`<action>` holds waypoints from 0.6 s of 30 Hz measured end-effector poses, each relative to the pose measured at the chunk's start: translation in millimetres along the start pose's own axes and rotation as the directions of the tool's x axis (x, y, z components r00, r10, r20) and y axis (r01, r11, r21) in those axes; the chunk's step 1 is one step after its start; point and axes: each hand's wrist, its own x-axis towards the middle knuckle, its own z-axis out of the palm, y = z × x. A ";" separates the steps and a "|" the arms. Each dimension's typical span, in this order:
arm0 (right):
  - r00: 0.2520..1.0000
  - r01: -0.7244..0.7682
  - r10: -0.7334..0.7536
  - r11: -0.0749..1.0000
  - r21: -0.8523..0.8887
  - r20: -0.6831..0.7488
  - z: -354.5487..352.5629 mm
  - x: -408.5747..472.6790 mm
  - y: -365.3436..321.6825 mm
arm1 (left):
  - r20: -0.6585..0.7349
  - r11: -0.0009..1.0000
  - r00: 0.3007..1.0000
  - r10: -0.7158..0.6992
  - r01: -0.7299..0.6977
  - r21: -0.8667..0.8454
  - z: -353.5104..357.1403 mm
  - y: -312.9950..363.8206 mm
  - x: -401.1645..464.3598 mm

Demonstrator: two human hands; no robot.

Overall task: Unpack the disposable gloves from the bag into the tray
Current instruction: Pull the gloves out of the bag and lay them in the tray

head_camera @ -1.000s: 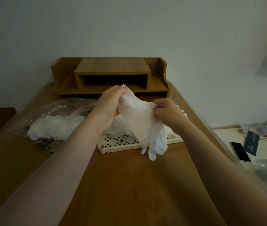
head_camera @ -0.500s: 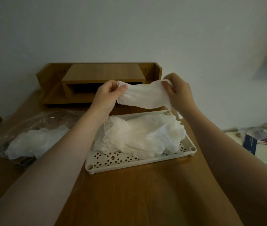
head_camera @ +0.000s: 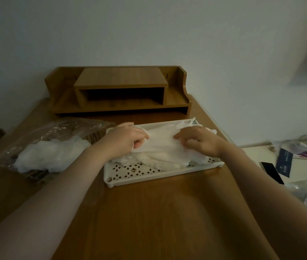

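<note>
A white perforated tray (head_camera: 130, 174) lies on the wooden desk with a heap of thin white disposable gloves (head_camera: 167, 158) in it. On top of the heap lies one spread glove (head_camera: 160, 141). My left hand (head_camera: 124, 139) pinches its left end, fingers curled. At its right end my right hand (head_camera: 199, 141) rests with bent fingertips touching it. A clear plastic bag (head_camera: 58, 134) lies left of the tray and holds more white gloves (head_camera: 49, 156).
A wooden desk organiser (head_camera: 120, 89) stands at the back against the wall. To the right, off the desk, a lower white surface holds a dark phone (head_camera: 271, 172), a blue card (head_camera: 285, 162) and cables. The desk's right edge runs close to the tray.
Both hands have lowered the stretched glove from chest height onto the heap in the tray. The view has also tilted, so the desk sits lower in the frame.
</note>
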 end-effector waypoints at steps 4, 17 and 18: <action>0.969 -0.242 0.229 0.955 0.171 0.088 4.0 -0.2 -15.5 | 0.120 0.940 0.979 -0.165 0.120 0.319 1.3 -0.5 -6.5; 0.984 -0.164 0.177 0.913 -0.373 0.000 55.8 23.7 -5.1 | 0.196 0.887 0.870 -0.452 0.415 0.202 45.4 32.8 13.9; 0.980 -0.187 0.199 0.906 -0.379 -0.005 53.6 22.8 0.0 | 0.197 0.867 0.849 -0.490 0.452 0.210 49.0 27.2 10.8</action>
